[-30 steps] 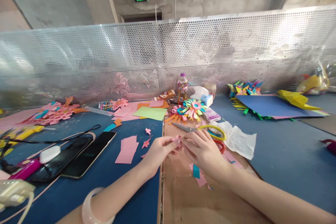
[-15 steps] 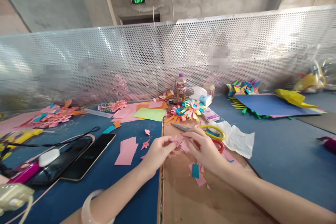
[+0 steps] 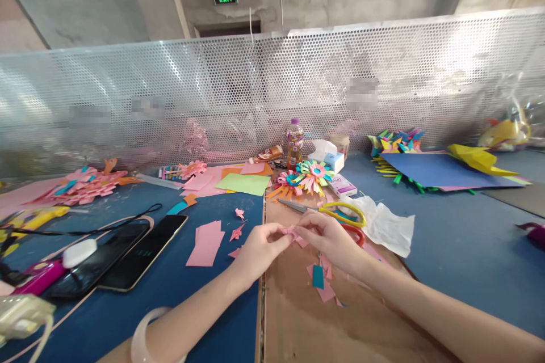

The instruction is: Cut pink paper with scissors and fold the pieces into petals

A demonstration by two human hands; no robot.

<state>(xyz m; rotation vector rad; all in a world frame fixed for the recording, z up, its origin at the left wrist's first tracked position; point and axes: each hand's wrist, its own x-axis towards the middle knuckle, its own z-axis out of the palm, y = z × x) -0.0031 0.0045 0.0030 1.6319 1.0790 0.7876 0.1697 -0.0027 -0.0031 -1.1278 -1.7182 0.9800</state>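
My left hand (image 3: 261,247) and my right hand (image 3: 327,233) meet over the brown board, fingertips pinched together on a small piece of pink paper (image 3: 291,231). Most of that paper is hidden by the fingers. Just beyond my right hand lie scissors (image 3: 347,212) with yellow and red handles, partly covered by the hand. Left of my left hand are small folded pink paper pieces (image 3: 237,232) and a few pink paper rectangles (image 3: 205,244). Pink paper scraps and a blue paper piece (image 3: 318,277) lie below my right hand.
Behind the hands are paper flowers (image 3: 315,174), a drink bottle (image 3: 294,144), a tissue pack (image 3: 334,160) and green paper (image 3: 242,184). Phones (image 3: 145,252) and cables lie at left. Crumpled white tissue (image 3: 385,224) and blue paper (image 3: 443,170) are at right. A perforated metal screen (image 3: 213,91) closes the back.
My right hand has moved in toward my left hand, and its fingers now pinch the pink paper too. My left hand stays nearly in place.
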